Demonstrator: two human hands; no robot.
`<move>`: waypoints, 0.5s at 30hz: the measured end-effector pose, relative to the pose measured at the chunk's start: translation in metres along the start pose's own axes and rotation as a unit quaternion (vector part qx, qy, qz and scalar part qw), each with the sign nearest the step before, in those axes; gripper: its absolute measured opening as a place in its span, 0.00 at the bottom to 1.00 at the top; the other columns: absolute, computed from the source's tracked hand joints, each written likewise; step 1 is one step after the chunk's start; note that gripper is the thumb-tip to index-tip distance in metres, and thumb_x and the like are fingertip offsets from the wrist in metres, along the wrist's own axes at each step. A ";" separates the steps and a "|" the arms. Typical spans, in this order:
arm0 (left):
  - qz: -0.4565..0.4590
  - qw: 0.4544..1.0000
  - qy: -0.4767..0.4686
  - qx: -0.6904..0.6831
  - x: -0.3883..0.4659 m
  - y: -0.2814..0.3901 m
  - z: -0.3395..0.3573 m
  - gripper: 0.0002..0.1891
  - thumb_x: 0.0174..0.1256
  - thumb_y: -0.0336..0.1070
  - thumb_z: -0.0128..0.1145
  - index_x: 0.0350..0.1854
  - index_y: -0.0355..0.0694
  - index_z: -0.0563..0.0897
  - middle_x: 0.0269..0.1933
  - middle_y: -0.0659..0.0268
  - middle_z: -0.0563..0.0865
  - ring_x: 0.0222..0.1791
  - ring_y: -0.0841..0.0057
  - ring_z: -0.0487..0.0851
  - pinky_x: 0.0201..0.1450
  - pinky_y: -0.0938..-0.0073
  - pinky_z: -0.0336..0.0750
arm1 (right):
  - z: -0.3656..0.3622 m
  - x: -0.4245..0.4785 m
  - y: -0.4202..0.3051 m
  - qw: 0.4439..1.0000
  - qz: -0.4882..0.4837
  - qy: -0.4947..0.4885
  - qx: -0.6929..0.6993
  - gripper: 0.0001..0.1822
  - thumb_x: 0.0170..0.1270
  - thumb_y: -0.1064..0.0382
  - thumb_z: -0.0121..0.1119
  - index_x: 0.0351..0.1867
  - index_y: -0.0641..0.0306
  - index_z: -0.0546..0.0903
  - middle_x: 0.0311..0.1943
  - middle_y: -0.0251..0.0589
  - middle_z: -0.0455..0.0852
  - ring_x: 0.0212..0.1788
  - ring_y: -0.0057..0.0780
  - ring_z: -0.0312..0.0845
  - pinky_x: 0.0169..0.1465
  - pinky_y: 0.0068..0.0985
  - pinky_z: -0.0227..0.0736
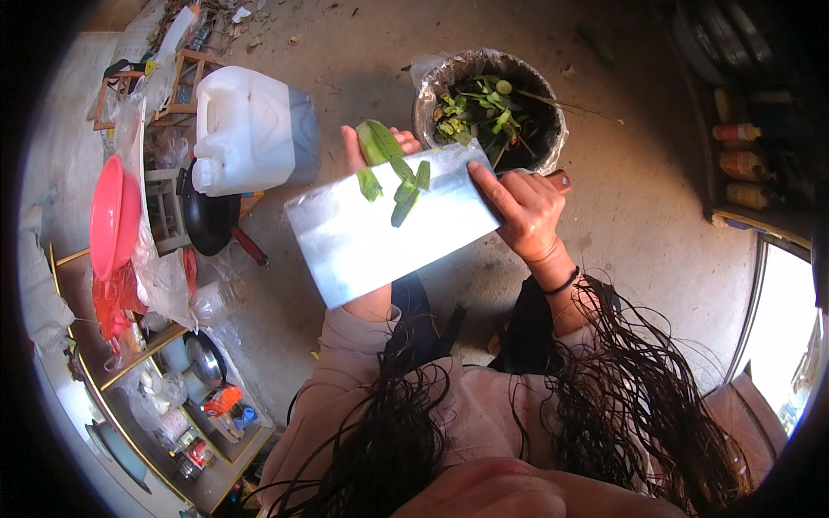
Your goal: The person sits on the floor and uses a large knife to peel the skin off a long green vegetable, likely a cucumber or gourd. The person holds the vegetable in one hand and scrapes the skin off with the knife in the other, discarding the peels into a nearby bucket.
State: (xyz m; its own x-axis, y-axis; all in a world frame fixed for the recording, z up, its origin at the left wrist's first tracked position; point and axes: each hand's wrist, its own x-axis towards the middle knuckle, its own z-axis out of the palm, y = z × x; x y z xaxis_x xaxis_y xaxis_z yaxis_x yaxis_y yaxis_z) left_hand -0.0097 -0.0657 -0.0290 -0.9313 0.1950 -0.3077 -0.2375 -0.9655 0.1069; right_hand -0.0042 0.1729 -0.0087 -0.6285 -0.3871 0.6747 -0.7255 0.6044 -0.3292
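My right hand [528, 204] grips a cleaver near its wooden handle [559, 181], the forefinger laid along the wide metal blade [388, 239]. Strips of green vegetable peel [405, 194] lie on the blade's upper face and edge. My left hand [353, 149] is mostly hidden behind the blade; its fingertips show beyond the far edge, around a larger green vegetable piece [374, 141]. Just beyond the blade stands a round bin [422, 110] lined with clear plastic, holding leaves and vegetable scraps [486, 107].
On the left stand a large plastic jerrycan [246, 129], a black pan [210, 213] with a red handle, a pink basin [113, 213] and a shelf unit [142, 353] with bags and jars. At right, bottles [738, 162] stand on a dark shelf. A green object [596, 44] lies on the floor.
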 end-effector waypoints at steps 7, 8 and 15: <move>0.027 0.995 0.046 0.085 -0.010 -0.006 -0.003 0.31 0.71 0.70 0.46 0.44 0.42 0.83 0.49 0.56 0.84 0.48 0.62 0.83 0.46 0.57 0.83 | -0.009 0.006 0.000 1.000 0.013 -0.011 0.014 0.26 0.48 0.66 0.66 0.54 0.52 0.86 0.18 0.28 0.66 0.18 0.23 0.69 0.23 0.27 0.66; -0.014 0.994 0.073 0.084 -0.001 -0.001 -0.001 0.35 0.65 0.76 0.47 0.39 0.42 0.80 0.41 0.60 0.80 0.41 0.67 0.80 0.40 0.61 0.82 | -0.011 0.007 -0.007 0.999 0.007 -0.020 0.024 0.27 0.45 0.68 0.66 0.53 0.52 0.87 0.17 0.30 0.68 0.18 0.26 0.70 0.23 0.25 0.67; -0.044 0.991 0.106 0.067 0.000 -0.008 0.017 0.37 0.61 0.80 0.47 0.39 0.42 0.78 0.36 0.62 0.77 0.38 0.68 0.77 0.38 0.64 0.79 | -0.012 0.005 -0.011 0.999 -0.016 -0.036 0.029 0.27 0.48 0.64 0.65 0.55 0.53 0.84 0.19 0.27 0.66 0.19 0.24 0.69 0.24 0.26 0.67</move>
State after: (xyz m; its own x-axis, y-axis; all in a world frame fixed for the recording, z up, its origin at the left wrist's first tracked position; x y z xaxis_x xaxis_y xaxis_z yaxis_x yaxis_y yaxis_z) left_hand -0.0130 -0.0554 -0.0140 -0.8301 0.2229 -0.5111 -0.3624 -0.9123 0.1907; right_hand 0.0038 0.1733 0.0064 -0.6210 -0.4561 0.6375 -0.7600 0.5494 -0.3472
